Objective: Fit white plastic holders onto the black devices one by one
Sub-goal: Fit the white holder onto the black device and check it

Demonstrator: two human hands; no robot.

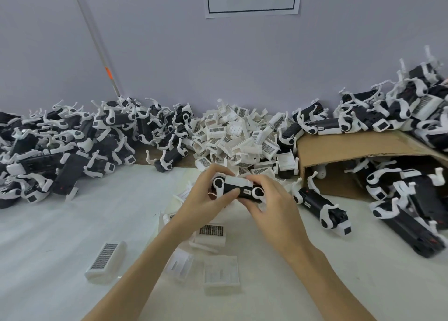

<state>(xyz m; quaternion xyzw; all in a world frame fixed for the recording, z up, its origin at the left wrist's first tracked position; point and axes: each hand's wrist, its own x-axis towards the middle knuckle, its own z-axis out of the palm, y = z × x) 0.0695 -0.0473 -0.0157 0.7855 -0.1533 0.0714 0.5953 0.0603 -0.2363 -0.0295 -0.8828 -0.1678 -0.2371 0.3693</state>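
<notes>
Both hands hold one black device [234,189] with white round end pieces above the white table, just in front of the holder pile. A white plastic holder [238,182] sits on the device's top side. My left hand [206,197] grips the device's left end, fingers curled over it. From the right, my right hand [271,199] grips the other end, its fingers wrapped underneath. A heap of loose white holders [232,134] lies just behind the hands against the wall.
Piles of black devices with white arms lie at the left [60,141] and right [400,112]. A cardboard sheet [339,148] arches over more devices at right. Several loose white holders [106,260] lie on the white table [72,223] near my forearms. One device [320,206] lies right of my hands.
</notes>
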